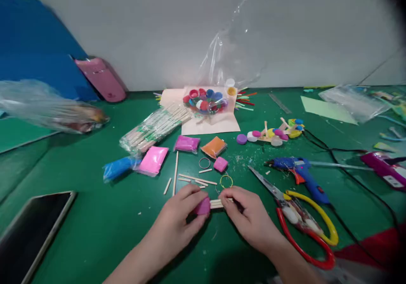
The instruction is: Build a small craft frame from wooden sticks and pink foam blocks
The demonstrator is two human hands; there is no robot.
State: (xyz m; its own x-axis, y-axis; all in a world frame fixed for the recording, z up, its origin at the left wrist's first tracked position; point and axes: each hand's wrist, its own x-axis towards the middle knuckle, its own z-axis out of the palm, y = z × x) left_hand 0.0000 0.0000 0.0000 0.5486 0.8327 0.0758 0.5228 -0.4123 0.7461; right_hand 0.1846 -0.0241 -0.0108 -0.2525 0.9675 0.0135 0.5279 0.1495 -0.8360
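My left hand [180, 214] is closed round a lump of pink clay [203, 206] low on the green table. My right hand [245, 211] pinches the other end of a short bundle of wooden sticks [217, 203] that runs into the clay. Both hands rest near the table's front middle. Just beyond them lie loose wooden sticks [196, 179], a yellow rubber band [226, 181], a grey ring [204, 163] and a small pink clay block [220, 164].
Red-and-yellow scissors [298, 216] and a blue glue gun [301, 172] lie to the right. Clay packets [153, 160], a bag of sticks [155, 127], bottle caps [206, 100], a cap-and-stick model [274, 133] sit farther back. A phone [30, 233] lies front left.
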